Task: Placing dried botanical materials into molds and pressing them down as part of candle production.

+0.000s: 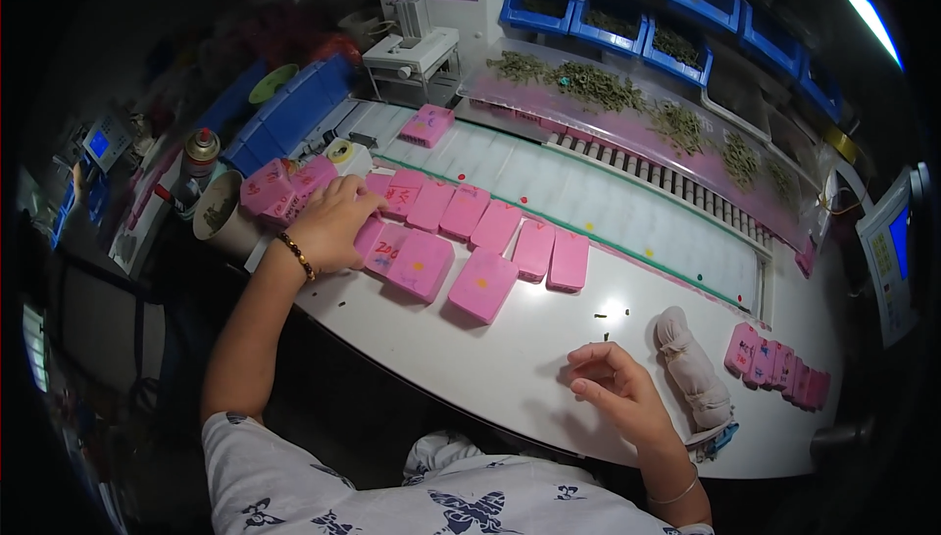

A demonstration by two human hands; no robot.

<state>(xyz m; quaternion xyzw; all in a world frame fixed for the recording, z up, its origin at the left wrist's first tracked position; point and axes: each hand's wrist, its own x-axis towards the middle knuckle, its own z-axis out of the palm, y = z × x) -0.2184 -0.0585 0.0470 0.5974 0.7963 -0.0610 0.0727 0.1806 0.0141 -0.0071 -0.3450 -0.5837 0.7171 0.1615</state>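
Note:
On the left of the white table my left hand, with a beaded bracelet, lies over a row of pink blocks. Its fingers are closed around one pink block, which it partly hides. These blocks have rounded corners and handwritten marks. Right of that hand stand more pink blocks in two uneven rows, among them one with a yellow dot at the front. Above the front part of the table my right hand is empty, fingers loosely curved and thumb apart. A pale cloth bundle lies beside it.
Behind the blocks runs a white belt with green edges. A clear tray of dried plant pieces and blue bins stand beyond. At left are a cup and a spray can; small pink blocks sit far right.

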